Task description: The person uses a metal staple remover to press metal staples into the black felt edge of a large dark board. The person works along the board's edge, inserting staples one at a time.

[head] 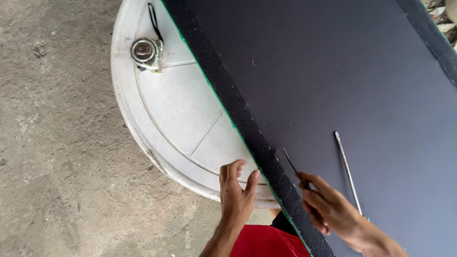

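Note:
A large dark board (333, 85) lies across a round white table (166, 104). A strip of black fabric (238, 102) is stapled along the board's left edge, with a green lining showing under it. My left hand (235, 192) presses the edge of the board with its fingers on the fabric strip. My right hand (328, 204) grips a thin dark tool (291, 165) whose tip points at the row of staples. A long metal rod (347, 173) lies on the board just right of my right hand.
A chrome tape measure (146, 52) with a black strap sits on the white table at upper left. Bare concrete floor (52, 143) surrounds the table. Red clothing (266, 240) shows at the bottom. Another fabric strip (435, 35) runs along the board's upper right edge.

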